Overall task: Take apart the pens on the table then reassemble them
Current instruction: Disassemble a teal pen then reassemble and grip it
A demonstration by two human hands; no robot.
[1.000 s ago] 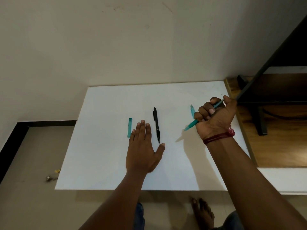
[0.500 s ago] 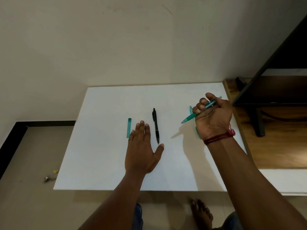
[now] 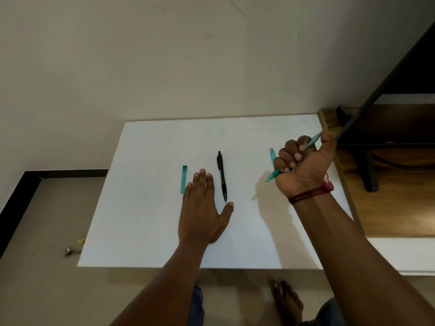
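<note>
My right hand [image 3: 303,164] grips a teal pen [image 3: 272,176] in a fist above the right side of the white table [image 3: 146,231], tip pointing down-left. Another teal pen part [image 3: 272,155] lies on the table just left of that fist, partly hidden by it. A black pen [image 3: 222,176] lies lengthwise in the table's middle. My left hand [image 3: 203,208] rests flat on the table, fingers straight, thumb near the black pen's tip. A teal pen cap [image 3: 183,179] lies just left of its fingers.
The table's far edge meets a beige wall. A wooden shelf [image 3: 400,208] with a black metal frame [image 3: 369,170] stands to the right. Small bits of litter [image 3: 73,248] lie on the floor at the left. My bare foot [image 3: 286,302] shows below the table's front edge.
My right hand has shifted slightly with the teal pen, its tip now pointing lower toward the table. My left hand has stayed flat in place.
</note>
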